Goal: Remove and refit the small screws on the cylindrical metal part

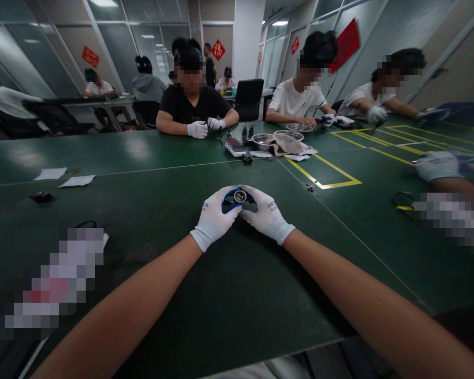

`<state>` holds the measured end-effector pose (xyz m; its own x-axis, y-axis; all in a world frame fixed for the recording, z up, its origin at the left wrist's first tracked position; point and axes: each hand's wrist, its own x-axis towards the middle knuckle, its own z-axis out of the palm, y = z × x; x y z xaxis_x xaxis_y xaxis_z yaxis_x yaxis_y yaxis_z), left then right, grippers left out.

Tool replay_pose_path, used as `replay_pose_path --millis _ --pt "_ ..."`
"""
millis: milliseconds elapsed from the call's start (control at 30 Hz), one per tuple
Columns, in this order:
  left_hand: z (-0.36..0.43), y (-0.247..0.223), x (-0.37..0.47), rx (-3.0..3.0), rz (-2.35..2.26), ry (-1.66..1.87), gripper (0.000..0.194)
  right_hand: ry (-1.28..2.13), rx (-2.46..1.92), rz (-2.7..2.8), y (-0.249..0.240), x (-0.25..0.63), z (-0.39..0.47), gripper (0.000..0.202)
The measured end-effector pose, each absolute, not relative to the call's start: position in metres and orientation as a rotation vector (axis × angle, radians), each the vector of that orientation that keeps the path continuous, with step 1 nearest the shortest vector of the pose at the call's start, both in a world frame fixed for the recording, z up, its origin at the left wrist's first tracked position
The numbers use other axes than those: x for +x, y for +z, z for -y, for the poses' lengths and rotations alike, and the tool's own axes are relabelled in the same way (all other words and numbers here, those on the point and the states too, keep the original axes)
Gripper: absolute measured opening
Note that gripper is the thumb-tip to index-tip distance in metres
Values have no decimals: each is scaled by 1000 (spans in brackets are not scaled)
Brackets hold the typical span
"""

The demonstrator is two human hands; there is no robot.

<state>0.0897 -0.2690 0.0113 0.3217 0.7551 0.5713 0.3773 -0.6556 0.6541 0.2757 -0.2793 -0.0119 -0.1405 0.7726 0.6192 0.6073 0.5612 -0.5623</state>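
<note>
Both hands, in white gloves with blue palms, meet above the green table in front of me. Between their fingertips is a small round part with a silvery rim and a dark centre, too small to name exactly. My left hand curls round it from the left, and my right hand closes on it from the right. The thumbs come together just below the part. The fingertips behind it are partly hidden.
Metal bowls with a grey cloth stand across the table. Yellow tape marks areas at right. Blurred-out power-strip-like objects lie at both sides, and papers at left. Several people sit around; a co-worker's gloved hand is at right.
</note>
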Motion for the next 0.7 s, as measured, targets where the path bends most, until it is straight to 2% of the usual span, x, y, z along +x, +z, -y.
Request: replay_pose_path --millis 233,400,700 --pt "267 10 88 2334 -975 1351 39 185 -1170 1859 -11 275 279 56" --pt "269 4 89 2466 -939 1342 47 146 -1190 1894 -9 274 279 59" --pt "272 1 87 2546 -915 1346 44 208 -1179 1895 -10 268 284 90"
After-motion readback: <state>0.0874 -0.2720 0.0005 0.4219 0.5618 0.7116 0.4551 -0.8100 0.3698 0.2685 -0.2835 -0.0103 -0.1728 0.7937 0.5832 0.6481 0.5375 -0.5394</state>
